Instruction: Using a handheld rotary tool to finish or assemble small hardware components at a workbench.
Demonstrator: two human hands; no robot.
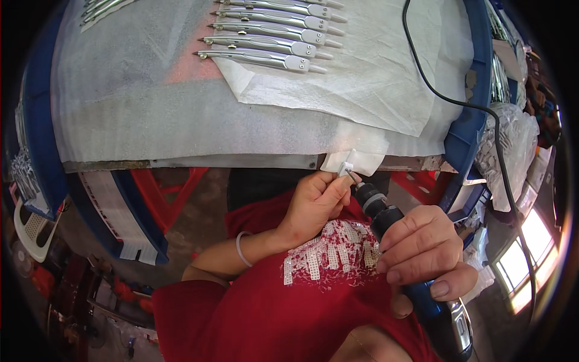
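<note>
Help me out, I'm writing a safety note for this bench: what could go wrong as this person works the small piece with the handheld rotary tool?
1. The left hand pinches the small white part right at the rotary tool tip, so a slip could nick the fingertips.
2. The right hand works over the lap, unsupported; the tip may wander.
3. The black cord trails across the white sheet near the metal compasses and might drag them.

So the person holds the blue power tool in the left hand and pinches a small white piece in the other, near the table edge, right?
Not quite. The head view shows the blue power tool gripped in the right hand; the left hand pinches the small white piece near the table edge.
</note>
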